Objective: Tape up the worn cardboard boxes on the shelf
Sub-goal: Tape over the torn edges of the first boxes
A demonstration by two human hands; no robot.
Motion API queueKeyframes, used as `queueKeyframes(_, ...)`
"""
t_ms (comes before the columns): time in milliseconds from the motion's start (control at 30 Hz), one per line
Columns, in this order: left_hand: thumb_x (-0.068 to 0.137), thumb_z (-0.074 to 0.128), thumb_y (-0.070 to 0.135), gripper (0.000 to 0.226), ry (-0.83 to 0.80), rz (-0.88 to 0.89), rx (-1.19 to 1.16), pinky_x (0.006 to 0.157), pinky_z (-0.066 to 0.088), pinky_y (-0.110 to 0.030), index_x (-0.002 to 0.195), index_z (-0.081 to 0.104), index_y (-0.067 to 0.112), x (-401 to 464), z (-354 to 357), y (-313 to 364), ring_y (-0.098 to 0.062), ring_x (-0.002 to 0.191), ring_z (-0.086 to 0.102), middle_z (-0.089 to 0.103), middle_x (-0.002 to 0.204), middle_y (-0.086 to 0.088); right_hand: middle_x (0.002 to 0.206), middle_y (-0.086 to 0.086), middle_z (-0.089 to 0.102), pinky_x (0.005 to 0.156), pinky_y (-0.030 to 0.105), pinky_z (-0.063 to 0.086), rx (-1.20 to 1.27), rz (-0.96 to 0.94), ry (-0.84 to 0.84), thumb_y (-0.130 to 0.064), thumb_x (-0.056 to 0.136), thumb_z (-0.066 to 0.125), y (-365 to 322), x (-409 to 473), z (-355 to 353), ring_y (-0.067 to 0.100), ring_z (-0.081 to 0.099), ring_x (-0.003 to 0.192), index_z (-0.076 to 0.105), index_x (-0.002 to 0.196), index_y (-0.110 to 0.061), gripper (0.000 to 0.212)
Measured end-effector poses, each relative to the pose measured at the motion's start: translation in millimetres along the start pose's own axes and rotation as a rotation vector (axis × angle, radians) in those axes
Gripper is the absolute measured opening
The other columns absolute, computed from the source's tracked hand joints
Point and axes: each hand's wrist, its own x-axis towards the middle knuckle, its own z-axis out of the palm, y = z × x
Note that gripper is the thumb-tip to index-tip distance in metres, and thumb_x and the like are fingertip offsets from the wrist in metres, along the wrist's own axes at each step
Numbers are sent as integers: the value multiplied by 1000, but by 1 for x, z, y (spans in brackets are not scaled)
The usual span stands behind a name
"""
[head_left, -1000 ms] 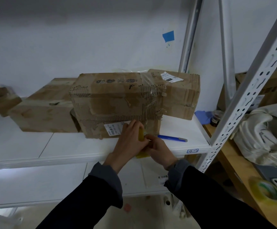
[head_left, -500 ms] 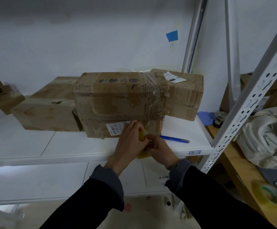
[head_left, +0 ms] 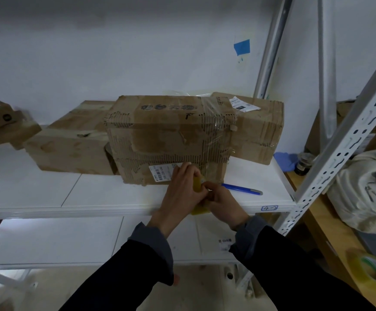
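Shelf (head_left: pixel 106 196): torn, peeling box (head_left: pixel 169 140).

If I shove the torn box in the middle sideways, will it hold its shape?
Probably not well. The torn box has its outer paper stripped, baring the fluting, so its face likely flexes. The loose clear tape may snag. It sits flat on the shelf, so it should slide, not tip.

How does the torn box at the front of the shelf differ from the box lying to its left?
The torn box has its outer paper stripped, baring ribbed cardboard, and carries a barcode label; the left box has a smoother, stained face with no label showing. The torn box stands taller and nearer the shelf edge; the left box sits lower and further back. Both are brown cardboard.
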Motion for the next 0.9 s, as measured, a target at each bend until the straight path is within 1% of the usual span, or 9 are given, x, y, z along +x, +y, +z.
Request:
queueKeyframes(100, 81, 74, 25, 29, 31, 7, -8, 76, 33, -19, 95, 49, 17, -2, 1, -1, -13, 97, 42, 46, 100, 5, 98, -6, 66, 70, 8, 51, 8, 2, -2, 7, 93, 56, -1, -1, 1, -3, 65, 82, 57, 116, -8, 28)
queueKeyframes(200, 82, 74, 24, 29, 48, 13, -19, 78, 36, -21, 95, 50, 18, -4, 4, -2, -14, 96, 43, 46, 99, 5, 97, -8, 65, 80, 14, 55, 22, 2, -9, 8, 93, 56, -1, -2, 0, -2, 65, 83, 56, 114, -11, 28)
queueKeyframes(333, 83, 74, 24, 29, 50, 25, -39, 75, 34, -14, 94, 48, 22, -4, 6, -2, -12, 95, 43, 46, 99, 7, 98, -7, 66, 71, 8, 52, 28, 11, -18, 6, 94, 55, -1, -2, -1, -3, 65, 83, 57, 117, -7, 26)
queueKeyframes(467, 82, 74, 22, 28, 51, 32, -57, 74, 33, -14, 91, 48, 21, -1, 7, -3, -13, 93, 42, 46, 96, 8, 94, -8, 68, 71, 9, 51, 56, 4, -6, 9, 93, 55, 1, -3, -2, -6, 67, 80, 57, 113, -9, 28)
queueKeyframes(600, 83, 73, 18, 29, 92, 29, -53, 74, 31, -12, 80, 44, 22, -6, 15, -1, -14, 91, 42, 43, 95, 7, 93, -7, 68, 73, 11, 53, 41, -1, 20, 11, 91, 56, 6, -4, -1, -6, 68, 79, 58, 115, -8, 31)
queueKeyframes(633, 84, 74, 19, 29, 100, 28, -44, 75, 32, -12, 81, 45, 21, -7, 17, -2, -14, 92, 42, 43, 96, 6, 94, -5, 69, 75, 14, 53, 32, -5, 27, 11, 91, 57, 7, -4, -1, -3, 69, 80, 59, 116, -7, 31)
queueKeyframes(700, 85, 74, 22, 26, 94, 13, -50, 81, 36, -14, 94, 49, 20, -9, 17, -4, -15, 97, 45, 47, 102, 5, 95, -4, 70, 79, 17, 54, 16, -10, 28, 10, 91, 58, 8, -4, -1, 0, 69, 83, 59, 115, -8, 30)
queueKeyframes(767, 86, 73, 24, 30, 76, -2, -60, 86, 40, -20, 107, 52, 20, -9, 16, -6, -14, 104, 45, 50, 109, 4, 94, -5, 69, 75, 13, 52, 15, -14, 20, 8, 92, 58, 7, -3, 0, -3, 68, 81, 58, 112, -9, 27)
queueKeyframes(900, 87, 73, 27, 26, 100, 0, -62, 87, 39, -21, 103, 54, 21, -9, 15, -8, -12, 103, 45, 51, 110, 4, 103, 2, 69, 76, 12, 53, 2, -18, -7, 3, 94, 59, 5, -1, -1, 3, 67, 88, 58, 117, -8, 26)
